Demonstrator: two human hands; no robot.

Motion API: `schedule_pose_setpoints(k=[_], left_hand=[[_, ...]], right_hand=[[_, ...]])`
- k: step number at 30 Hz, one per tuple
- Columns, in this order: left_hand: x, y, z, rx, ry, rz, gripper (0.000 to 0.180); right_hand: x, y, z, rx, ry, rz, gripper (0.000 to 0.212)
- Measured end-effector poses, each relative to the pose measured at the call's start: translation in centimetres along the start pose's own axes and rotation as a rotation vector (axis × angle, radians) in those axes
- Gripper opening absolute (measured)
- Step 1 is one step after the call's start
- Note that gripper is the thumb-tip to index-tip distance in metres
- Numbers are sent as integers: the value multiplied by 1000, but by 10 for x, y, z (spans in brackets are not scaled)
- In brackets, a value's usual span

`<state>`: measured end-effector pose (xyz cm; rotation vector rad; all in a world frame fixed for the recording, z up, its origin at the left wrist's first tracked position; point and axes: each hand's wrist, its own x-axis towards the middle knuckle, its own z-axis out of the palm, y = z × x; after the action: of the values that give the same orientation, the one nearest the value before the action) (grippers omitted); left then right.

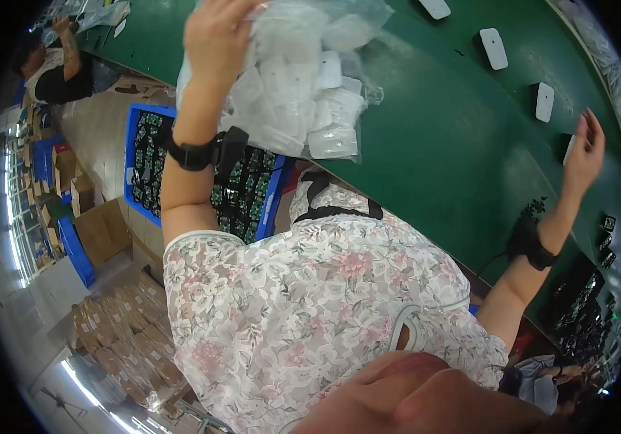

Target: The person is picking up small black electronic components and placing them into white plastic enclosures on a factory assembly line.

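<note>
At the top edge, my left hand [215, 40] is closed on the side of a clear plastic bag [354, 32]; part of its fingers is cut off by the frame. Several white, translucent plastic shells [274, 98] fill the bag and show at its near end. Far to the right, my right hand [585, 159] has its fingers stretched out beside a white rectangular case [567, 147], partly hidden by the hand. Whether the hand touches that case I cannot tell. Other white cases [493, 49] lie spaced in a row on the green table.
The green table [433, 159] stretches across the front. Below its edge at left sits a blue crate [131, 155] of green circuit boards. Dark parts [578, 296] are heaped at the right. Cartons [100, 235] stand on the floor, and a co-worker [64, 69] is at far left.
</note>
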<state>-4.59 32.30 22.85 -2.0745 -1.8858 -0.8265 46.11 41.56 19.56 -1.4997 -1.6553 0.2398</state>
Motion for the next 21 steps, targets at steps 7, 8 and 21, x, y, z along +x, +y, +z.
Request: schedule_pose_setpoints(k=[7,8,21], left_hand=[[-35,26,7,3,111,234,34],[-45,31,7,4,113,227,34],[-129,100,-5,-211,-344,340,31]], right_hand=[[-60,-174,119,273,-480,-802,31],[-70,-181,130,255,-543,-882,34],[-77,-199,200,168,-642,-489,37]])
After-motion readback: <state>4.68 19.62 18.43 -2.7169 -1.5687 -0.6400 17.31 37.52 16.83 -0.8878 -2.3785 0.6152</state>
